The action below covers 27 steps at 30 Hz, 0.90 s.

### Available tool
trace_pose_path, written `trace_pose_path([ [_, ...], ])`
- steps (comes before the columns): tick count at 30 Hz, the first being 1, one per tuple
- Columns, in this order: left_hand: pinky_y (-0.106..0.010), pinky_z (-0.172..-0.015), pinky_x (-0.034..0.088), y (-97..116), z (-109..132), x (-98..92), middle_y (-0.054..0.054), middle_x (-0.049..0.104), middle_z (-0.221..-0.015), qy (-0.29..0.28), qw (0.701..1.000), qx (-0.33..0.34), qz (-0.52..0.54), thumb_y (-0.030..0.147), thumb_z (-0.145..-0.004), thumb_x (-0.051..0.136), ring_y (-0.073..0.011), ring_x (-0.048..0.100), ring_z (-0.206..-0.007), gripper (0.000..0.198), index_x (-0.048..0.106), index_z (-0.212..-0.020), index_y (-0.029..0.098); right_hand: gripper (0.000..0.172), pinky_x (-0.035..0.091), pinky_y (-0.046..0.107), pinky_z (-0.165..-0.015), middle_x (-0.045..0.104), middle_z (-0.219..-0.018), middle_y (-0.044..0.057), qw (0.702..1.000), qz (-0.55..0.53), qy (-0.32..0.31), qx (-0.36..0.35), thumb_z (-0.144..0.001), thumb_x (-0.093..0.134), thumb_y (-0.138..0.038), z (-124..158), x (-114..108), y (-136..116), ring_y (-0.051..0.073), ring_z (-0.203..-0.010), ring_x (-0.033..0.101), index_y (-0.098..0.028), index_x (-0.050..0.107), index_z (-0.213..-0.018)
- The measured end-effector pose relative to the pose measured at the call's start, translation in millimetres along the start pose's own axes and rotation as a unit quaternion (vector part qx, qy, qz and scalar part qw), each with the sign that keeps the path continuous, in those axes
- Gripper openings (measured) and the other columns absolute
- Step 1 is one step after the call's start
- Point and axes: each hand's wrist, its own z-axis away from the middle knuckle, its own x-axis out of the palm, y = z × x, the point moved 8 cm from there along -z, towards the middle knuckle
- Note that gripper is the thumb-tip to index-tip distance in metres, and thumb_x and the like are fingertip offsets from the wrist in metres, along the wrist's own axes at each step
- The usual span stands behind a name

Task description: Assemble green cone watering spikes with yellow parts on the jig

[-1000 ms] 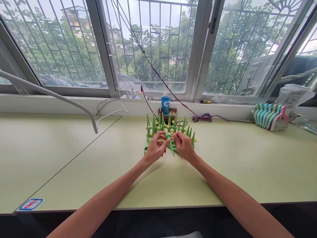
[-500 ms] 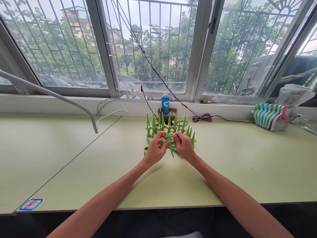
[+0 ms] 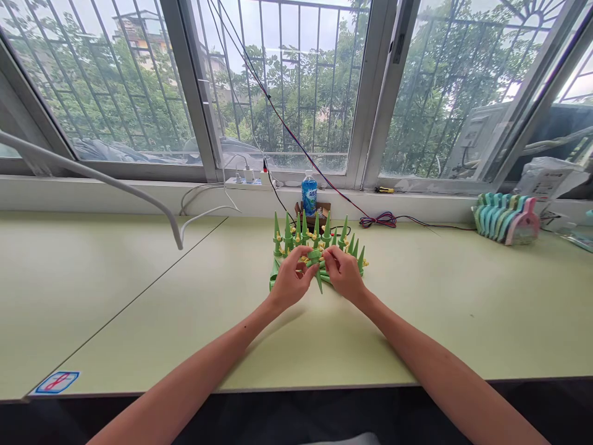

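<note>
A cluster of green cone-shaped spikes with small yellow parts stands in the middle of the pale green table. My left hand and my right hand meet in front of that cluster. Both pinch one loose green spike whose tip points down toward me. The fingers of each hand are curled round its upper end, which they partly hide.
A blue-labelled bottle and a small brown box stand behind the spikes by the window sill. A white power strip with cables lies on the sill. Pastel-coloured pieces in a stack sit far right. A white cable hangs at left.
The held green spike has shifted slightly up and away from me between my fingers. Both hands stay in almost the same place.
</note>
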Motion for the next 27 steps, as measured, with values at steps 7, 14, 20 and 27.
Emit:
trace_pose_path([
  [7, -0.021, -0.047, 0.042, 0.2, 0.1, 0.3, 0.000, 0.052, -0.077, -0.004, 1.000, -0.002, -0.014, 0.036, -0.083, 0.059, -0.0074, 0.047, -0.051, 0.030, 0.050, -0.107, 0.021, 0.025, 0.032, 0.023, -0.052, 0.045, -0.058, -0.004, 1.000, -0.002, -0.001, -0.002, -0.096, 0.039, -0.033, 0.4, 0.6, 0.6, 0.010, -0.050, 0.039, -0.020, 0.046, -0.075],
  [14, -0.021, -0.046, 0.041, 0.3, 0.0, 0.4, 0.000, 0.051, -0.077, -0.003, 1.000, 0.002, -0.012, 0.035, -0.083, 0.059, -0.0076, 0.047, -0.052, 0.030, 0.050, -0.107, 0.020, 0.025, 0.032, 0.023, -0.052, 0.045, -0.057, -0.004, 1.000, 0.001, -0.003, 0.000, -0.096, 0.039, -0.033, 0.4, 1.1, 1.5, 0.010, -0.049, 0.039, -0.020, 0.047, -0.076],
  [20, -0.020, -0.046, 0.041, 1.2, 0.2, 1.0, 0.002, 0.048, -0.072, -0.004, 1.000, 0.011, -0.007, 0.034, -0.084, 0.058, -0.0072, 0.046, -0.051, 0.027, 0.050, -0.106, 0.020, 0.025, 0.032, 0.023, -0.053, 0.046, -0.057, -0.004, 1.000, -0.001, -0.005, 0.000, -0.096, 0.039, -0.033, 0.6, 1.7, 1.8, 0.010, -0.050, 0.040, -0.020, 0.047, -0.076],
  [27, -0.020, -0.045, 0.041, -0.1, 0.5, 1.0, 0.002, 0.048, -0.070, -0.003, 1.000, 0.003, -0.001, 0.036, -0.083, 0.059, -0.0078, 0.047, -0.050, 0.028, 0.051, -0.106, 0.021, 0.027, 0.033, 0.023, -0.053, 0.046, -0.057, -0.004, 1.000, 0.001, -0.008, 0.002, -0.096, 0.038, -0.036, 0.3, 1.4, 0.5, 0.011, -0.050, 0.040, -0.020, 0.047, -0.075],
])
